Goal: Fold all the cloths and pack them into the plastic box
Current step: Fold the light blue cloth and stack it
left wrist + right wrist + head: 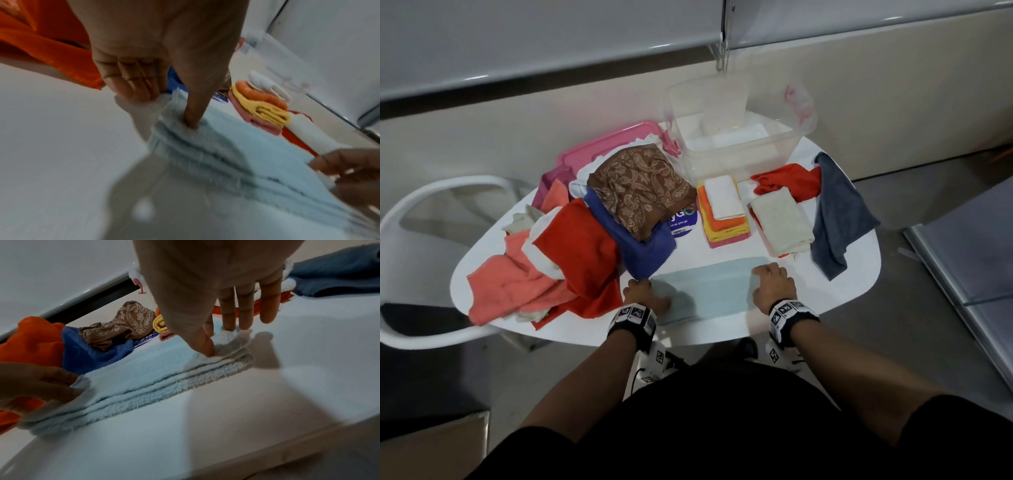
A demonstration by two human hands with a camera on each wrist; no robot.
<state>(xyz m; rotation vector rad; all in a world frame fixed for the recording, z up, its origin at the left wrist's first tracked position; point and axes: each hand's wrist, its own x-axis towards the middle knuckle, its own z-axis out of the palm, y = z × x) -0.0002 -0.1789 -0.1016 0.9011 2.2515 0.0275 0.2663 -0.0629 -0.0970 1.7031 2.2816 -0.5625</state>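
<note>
The light blue cloth (pixel 710 287) lies folded on the worktop (pixel 859 274) near its front edge. The left hand (pixel 645 296) pinches its left end; the right hand (pixel 774 286) pinches its right end. The plastic box (pixel 739 137) stands behind.

A round blue sticker (pixel 683 222) on the white table (pixel 739 329), near its centre, partly covered by the brown patterned cloth (pixel 643 186): you can read large letters "GO" and, beneath, small white print "as you go". The markers on your wristbands carry only black-and-white code patterns, no legible text.
</note>
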